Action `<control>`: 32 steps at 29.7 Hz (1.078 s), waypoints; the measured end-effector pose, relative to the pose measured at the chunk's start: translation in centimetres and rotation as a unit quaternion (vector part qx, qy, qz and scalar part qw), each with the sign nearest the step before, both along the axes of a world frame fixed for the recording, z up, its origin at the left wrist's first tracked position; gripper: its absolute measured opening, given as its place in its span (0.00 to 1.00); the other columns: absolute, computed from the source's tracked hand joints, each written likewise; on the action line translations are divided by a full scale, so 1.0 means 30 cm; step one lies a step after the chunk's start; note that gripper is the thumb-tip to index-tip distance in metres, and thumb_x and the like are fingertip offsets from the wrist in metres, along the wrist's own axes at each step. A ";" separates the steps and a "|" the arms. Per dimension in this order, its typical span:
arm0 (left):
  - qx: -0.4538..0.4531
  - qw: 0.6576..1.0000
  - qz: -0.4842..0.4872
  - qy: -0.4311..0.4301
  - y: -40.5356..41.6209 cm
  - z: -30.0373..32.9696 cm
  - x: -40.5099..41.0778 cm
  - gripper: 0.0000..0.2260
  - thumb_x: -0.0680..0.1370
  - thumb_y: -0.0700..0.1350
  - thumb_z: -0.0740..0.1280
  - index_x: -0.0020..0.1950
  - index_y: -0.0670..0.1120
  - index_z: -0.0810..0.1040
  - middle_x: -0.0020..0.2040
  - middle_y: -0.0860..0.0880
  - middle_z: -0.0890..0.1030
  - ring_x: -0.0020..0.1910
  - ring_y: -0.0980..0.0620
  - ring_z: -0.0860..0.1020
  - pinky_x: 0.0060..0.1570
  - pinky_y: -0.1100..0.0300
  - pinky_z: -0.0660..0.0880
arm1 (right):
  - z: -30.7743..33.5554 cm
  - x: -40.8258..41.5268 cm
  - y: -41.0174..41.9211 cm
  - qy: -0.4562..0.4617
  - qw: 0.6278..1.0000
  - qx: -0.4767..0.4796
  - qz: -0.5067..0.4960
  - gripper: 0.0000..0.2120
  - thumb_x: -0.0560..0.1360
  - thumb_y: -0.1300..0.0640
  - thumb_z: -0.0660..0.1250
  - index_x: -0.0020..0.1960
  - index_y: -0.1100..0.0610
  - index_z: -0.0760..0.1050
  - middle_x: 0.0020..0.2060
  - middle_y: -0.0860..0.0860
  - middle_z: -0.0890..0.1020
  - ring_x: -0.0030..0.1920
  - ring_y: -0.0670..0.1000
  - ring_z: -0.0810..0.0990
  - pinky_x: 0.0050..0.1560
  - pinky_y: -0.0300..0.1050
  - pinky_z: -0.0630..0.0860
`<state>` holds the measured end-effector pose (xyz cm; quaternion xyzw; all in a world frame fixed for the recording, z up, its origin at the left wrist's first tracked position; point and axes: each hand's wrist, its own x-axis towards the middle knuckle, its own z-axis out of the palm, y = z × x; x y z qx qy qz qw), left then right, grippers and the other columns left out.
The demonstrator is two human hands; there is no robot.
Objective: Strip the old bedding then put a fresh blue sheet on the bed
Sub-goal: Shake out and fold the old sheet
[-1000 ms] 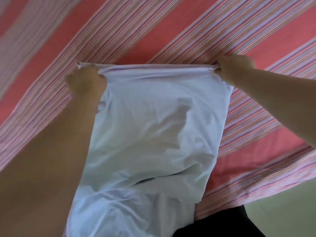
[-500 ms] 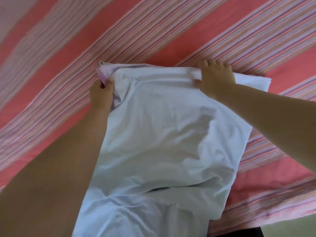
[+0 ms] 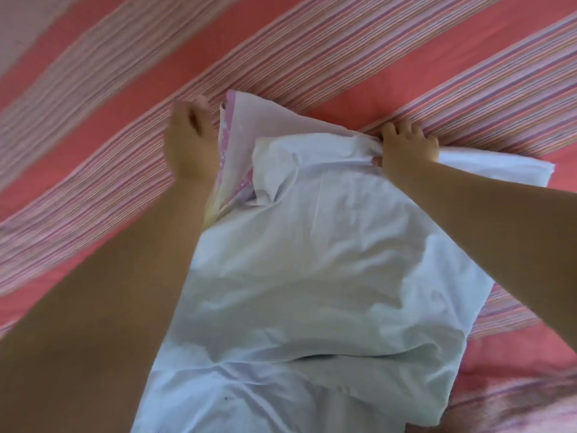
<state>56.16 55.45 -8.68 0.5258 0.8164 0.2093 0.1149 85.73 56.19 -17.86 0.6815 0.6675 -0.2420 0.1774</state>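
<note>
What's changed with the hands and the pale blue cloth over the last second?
The left hand has let go of the pale blue cloth and moved off to its left, over the striped sheet. The right hand pressed flat, then gripped the bunched top edge. The edge slid back, baring a pink patterned fabric. The striped sheet stays on the bed.

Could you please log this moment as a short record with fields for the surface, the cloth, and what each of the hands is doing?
surface: striped pink bedding, spread flat
cloth: pale blue cloth, rumpled, lying on the bedding
inner layer: pink patterned fabric showing at the cloth's far left opening
left hand: beside the pink fabric, fingers loosely curled, blurred; grip unclear
right hand: grips the bunched far edge of the cloth
task state: striped bedding not yet stripped
</note>
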 end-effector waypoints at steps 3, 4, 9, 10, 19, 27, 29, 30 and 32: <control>-0.203 0.970 -0.131 0.041 -0.123 -0.092 0.075 0.20 0.79 0.59 0.57 0.45 0.44 0.76 0.39 0.48 0.76 0.39 0.47 0.73 0.41 0.54 0.71 | -0.009 -0.017 0.005 -0.016 1.000 0.005 0.006 0.27 0.76 0.47 0.66 0.69 0.58 0.61 0.67 0.59 0.66 0.68 0.60 0.64 0.62 0.59 0.65; -0.230 0.964 -0.134 0.019 -0.144 -0.126 0.085 0.23 0.76 0.64 0.59 0.49 0.44 0.78 0.42 0.49 0.79 0.40 0.48 0.75 0.43 0.54 0.73 | -0.012 -0.020 0.006 -0.021 1.000 0.004 0.008 0.28 0.75 0.47 0.66 0.69 0.58 0.61 0.67 0.59 0.66 0.68 0.60 0.65 0.62 0.59 0.65; -0.141 0.987 -0.054 -0.049 -0.135 -0.141 0.113 0.17 0.73 0.56 0.66 0.40 0.42 0.74 0.40 0.47 0.76 0.39 0.48 0.74 0.39 0.55 0.73 | -0.019 -0.032 0.019 -0.037 0.999 -0.010 0.006 0.30 0.75 0.48 0.66 0.71 0.58 0.59 0.68 0.59 0.64 0.69 0.59 0.64 0.63 0.59 0.65; -0.130 0.989 -0.046 -0.045 -0.119 -0.111 0.118 0.15 0.75 0.53 0.65 0.39 0.41 0.73 0.38 0.47 0.74 0.37 0.48 0.72 0.37 0.55 0.69 | -0.022 -0.033 0.021 -0.040 0.999 -0.012 0.006 0.31 0.75 0.48 0.66 0.72 0.58 0.58 0.69 0.59 0.64 0.69 0.59 0.63 0.64 0.59 0.64; -0.432 0.750 0.168 -0.472 -0.092 -0.040 0.033 0.22 0.77 0.65 0.60 0.53 0.50 0.82 0.45 0.49 0.85 0.43 0.47 0.84 0.40 0.50 0.80 | -0.031 -0.046 0.033 -0.067 0.997 -0.019 0.016 0.30 0.76 0.51 0.64 0.74 0.58 0.56 0.69 0.59 0.64 0.69 0.59 0.63 0.65 0.60 0.62; -0.412 0.711 0.094 -0.562 -0.112 -0.052 0.114 0.20 0.80 0.47 0.60 0.33 0.49 0.86 0.36 0.51 0.85 0.35 0.55 0.82 0.35 0.64 0.79 | -0.052 -0.035 0.039 -0.072 0.997 -0.009 0.030 0.31 0.75 0.52 0.65 0.73 0.58 0.57 0.67 0.58 0.66 0.67 0.59 0.66 0.65 0.60 0.62; -0.439 0.724 0.095 -0.524 -0.077 -0.017 0.082 0.14 0.78 0.51 0.63 0.41 0.48 0.86 0.41 0.50 0.85 0.38 0.54 0.83 0.36 0.61 0.80 | -0.054 -0.035 0.038 -0.069 0.997 -0.008 0.028 0.31 0.75 0.52 0.65 0.72 0.58 0.57 0.66 0.58 0.66 0.66 0.59 0.66 0.64 0.60 0.62; -0.465 0.727 0.102 -0.495 -0.057 0.011 0.063 0.11 0.76 0.53 0.66 0.46 0.49 0.84 0.44 0.50 0.85 0.41 0.53 0.84 0.38 0.59 0.80 | -0.055 -0.035 0.039 -0.070 0.997 -0.011 0.026 0.31 0.75 0.51 0.66 0.73 0.58 0.57 0.66 0.58 0.66 0.67 0.58 0.66 0.65 0.60 0.62; -0.475 0.742 0.138 -0.452 -0.011 0.040 0.004 0.14 0.70 0.55 0.70 0.50 0.48 0.81 0.44 0.49 0.85 0.41 0.52 0.83 0.38 0.58 0.80 | -0.054 -0.035 0.041 -0.073 0.997 -0.016 0.026 0.32 0.74 0.51 0.66 0.73 0.57 0.57 0.67 0.58 0.66 0.67 0.58 0.66 0.64 0.59 0.62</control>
